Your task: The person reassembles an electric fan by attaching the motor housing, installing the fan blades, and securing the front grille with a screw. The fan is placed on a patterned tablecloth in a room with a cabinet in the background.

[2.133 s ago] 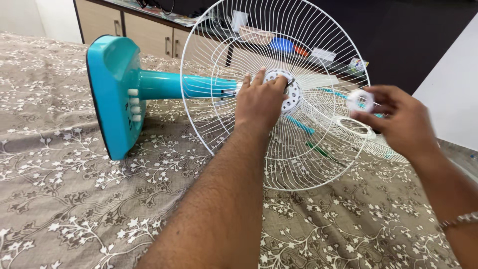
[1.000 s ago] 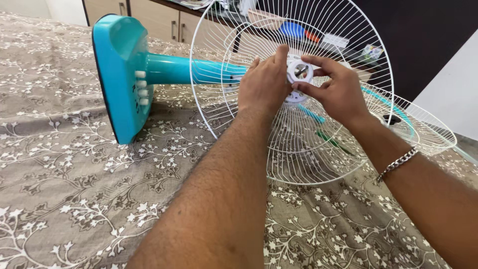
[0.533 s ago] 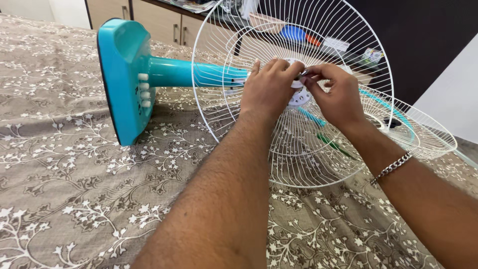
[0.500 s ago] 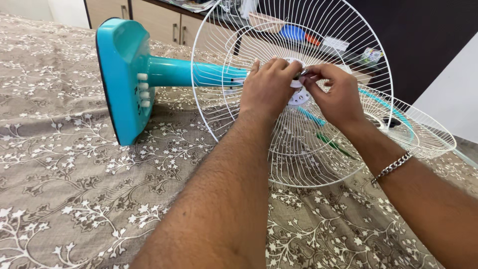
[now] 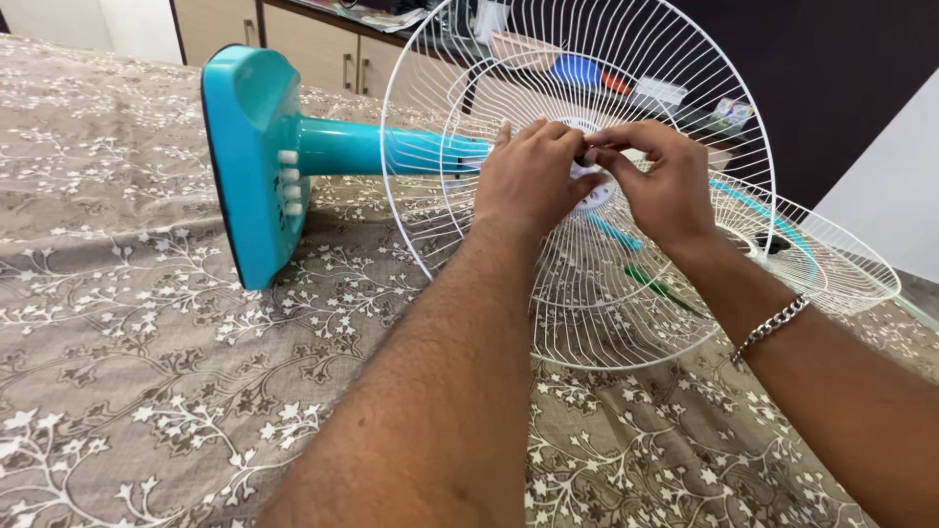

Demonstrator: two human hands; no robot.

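A teal table fan lies on its side on a patterned bedspread, its base (image 5: pixel 249 161) at the left. A round white wire guard (image 5: pixel 587 313) stands upright on the fan's motor end. My left hand (image 5: pixel 523 181) presses on the guard's white centre hub (image 5: pixel 599 196). My right hand (image 5: pixel 655 181) pinches a small white ring nut at the shaft in the middle of the hub, its fingertips meeting those of the left. The nut itself is mostly hidden by fingers.
A second white wire guard (image 5: pixel 841 264) lies flat on the bed at the right, with teal fan blades (image 5: pixel 753 200) near it. Behind stand wooden cabinets (image 5: pixel 293 44) and a cluttered shelf. The bedspread (image 5: pixel 147 372) spreads out to the left and front.
My right hand carried the white ring nut from the right over to the hub and now holds it at the shaft. My left hand stayed on the hub. The view shifted slightly.
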